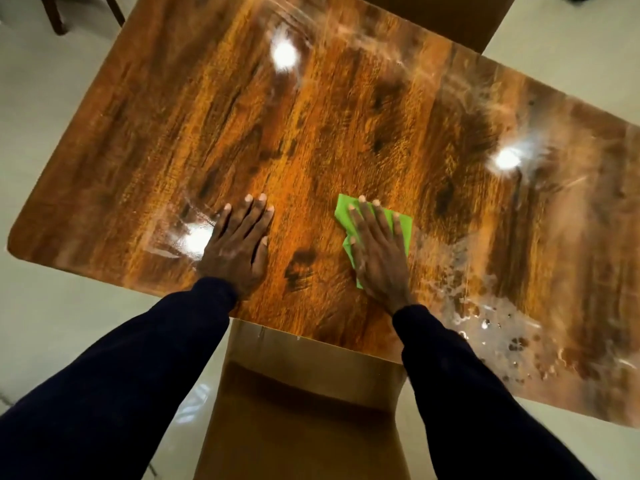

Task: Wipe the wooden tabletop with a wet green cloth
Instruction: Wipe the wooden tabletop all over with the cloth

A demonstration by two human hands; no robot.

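Observation:
The glossy wooden tabletop (311, 133) fills most of the head view. A bright green cloth (403, 225) lies on it near the front edge, right of centre. My right hand (379, 249) presses flat on top of the cloth, fingers spread, so most of the cloth is hidden beneath it. My left hand (237, 245) rests flat on the bare wood to the left, fingers apart, holding nothing. Wet streaks and water droplets (491, 327) shine on the table's right part.
A brown chair (304, 410) is tucked in at the near edge between my arms. Another chair back (433, 15) stands at the far side, and a chair leg (59, 15) shows at the top left. Pale tiled floor surrounds the table.

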